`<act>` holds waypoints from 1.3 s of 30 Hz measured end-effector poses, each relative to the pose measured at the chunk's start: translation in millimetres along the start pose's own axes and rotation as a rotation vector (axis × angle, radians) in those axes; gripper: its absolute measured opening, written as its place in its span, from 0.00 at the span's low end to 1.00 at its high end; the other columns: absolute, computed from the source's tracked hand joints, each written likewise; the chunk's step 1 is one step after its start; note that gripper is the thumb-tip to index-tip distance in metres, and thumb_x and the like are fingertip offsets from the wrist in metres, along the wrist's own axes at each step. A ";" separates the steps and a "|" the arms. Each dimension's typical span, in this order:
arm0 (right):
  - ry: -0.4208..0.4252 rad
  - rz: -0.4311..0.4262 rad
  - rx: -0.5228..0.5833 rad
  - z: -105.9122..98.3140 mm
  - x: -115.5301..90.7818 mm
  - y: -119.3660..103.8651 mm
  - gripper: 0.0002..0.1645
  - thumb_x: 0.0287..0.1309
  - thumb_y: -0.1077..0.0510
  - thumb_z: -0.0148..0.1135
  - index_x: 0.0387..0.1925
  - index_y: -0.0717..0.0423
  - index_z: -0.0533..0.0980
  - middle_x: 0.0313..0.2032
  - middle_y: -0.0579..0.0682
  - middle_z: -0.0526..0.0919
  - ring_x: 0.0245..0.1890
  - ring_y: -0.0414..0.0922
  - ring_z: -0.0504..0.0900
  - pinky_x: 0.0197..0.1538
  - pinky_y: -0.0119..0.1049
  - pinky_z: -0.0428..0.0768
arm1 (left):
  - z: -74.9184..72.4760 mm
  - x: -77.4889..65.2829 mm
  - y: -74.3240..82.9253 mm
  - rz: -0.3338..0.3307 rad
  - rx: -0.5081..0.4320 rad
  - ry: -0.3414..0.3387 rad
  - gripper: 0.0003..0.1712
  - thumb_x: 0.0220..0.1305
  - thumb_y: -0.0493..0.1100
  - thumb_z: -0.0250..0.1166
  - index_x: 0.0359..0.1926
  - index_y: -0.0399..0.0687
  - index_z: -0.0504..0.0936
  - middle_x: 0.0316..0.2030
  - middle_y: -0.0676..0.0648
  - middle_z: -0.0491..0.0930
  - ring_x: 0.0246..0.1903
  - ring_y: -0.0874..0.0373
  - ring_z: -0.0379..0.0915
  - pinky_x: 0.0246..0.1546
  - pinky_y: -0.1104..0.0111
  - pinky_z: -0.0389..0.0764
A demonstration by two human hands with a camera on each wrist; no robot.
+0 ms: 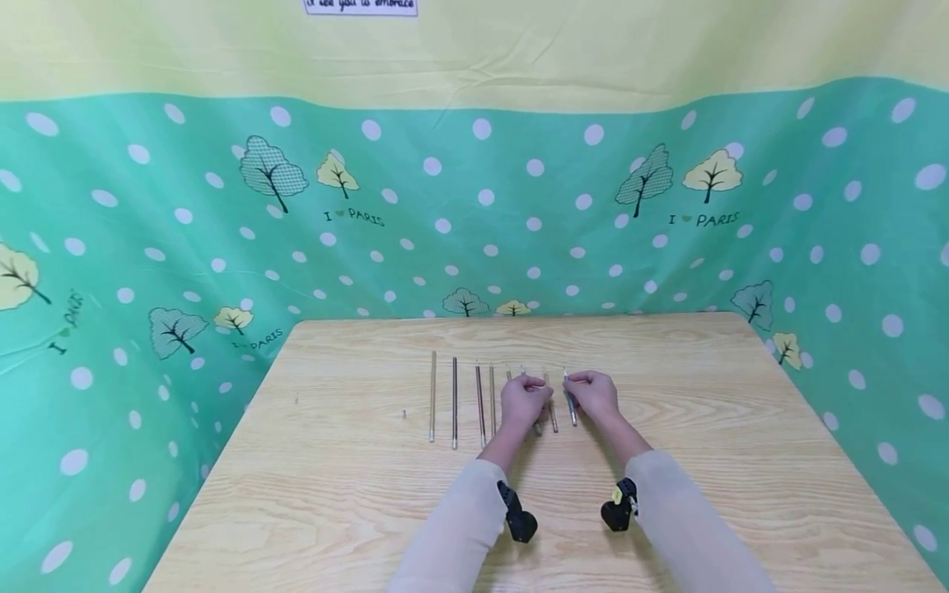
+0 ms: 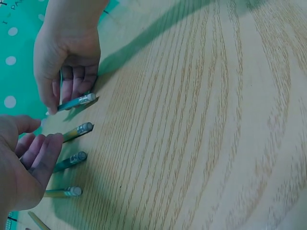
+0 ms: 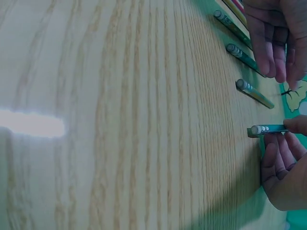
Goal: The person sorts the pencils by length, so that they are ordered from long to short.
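My right hand (image 1: pixel 595 395) pinches a blue-green pencil (image 1: pixel 572 410) between thumb and fingers, at the right end of a row of pencils. Its eraser end (image 3: pixel 259 129) points towards me, just over the wood in the right wrist view. My left hand (image 1: pixel 522 401) hovers above the row, beside a yellowish pencil (image 2: pixel 79 130). In the left wrist view its thumb and index finger stand apart, with no pencil seen between them. Below that hand a dark green pencil (image 2: pixel 72 161) and another yellowish pencil (image 2: pixel 64 192) lie partly hidden.
Further left on the wooden table (image 1: pixel 334 494) lie a light pencil (image 1: pixel 433 395), a dark pencil (image 1: pixel 455 403) and a reddish-brown pencil (image 1: pixel 480 408), roughly parallel. A tiny object (image 1: pixel 404 413) sits left of them. A green dotted curtain (image 1: pixel 482 198) borders the table.
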State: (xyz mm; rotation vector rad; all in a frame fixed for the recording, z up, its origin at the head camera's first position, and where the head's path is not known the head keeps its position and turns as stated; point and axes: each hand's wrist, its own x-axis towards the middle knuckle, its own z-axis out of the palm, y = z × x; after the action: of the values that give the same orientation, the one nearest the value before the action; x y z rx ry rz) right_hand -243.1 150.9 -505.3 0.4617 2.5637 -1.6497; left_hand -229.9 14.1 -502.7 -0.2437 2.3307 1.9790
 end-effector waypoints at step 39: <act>0.031 -0.031 -0.180 -14.5 4.6 -0.2 0.19 0.59 0.52 0.57 0.44 0.63 0.77 0.40 0.59 0.82 0.34 0.47 0.77 0.31 0.31 0.75 | -41.9 -6.5 4.2 -0.028 -0.044 -0.065 0.15 0.56 0.38 0.66 0.44 0.36 0.79 0.31 0.45 0.80 0.30 0.47 0.80 0.33 0.61 0.86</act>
State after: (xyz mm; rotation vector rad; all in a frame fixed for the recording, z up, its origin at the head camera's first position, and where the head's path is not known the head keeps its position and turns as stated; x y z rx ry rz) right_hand -246.0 164.8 -499.9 0.4404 2.7231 -1.4127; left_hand -222.3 -26.0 -490.7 -0.2107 2.2348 1.9952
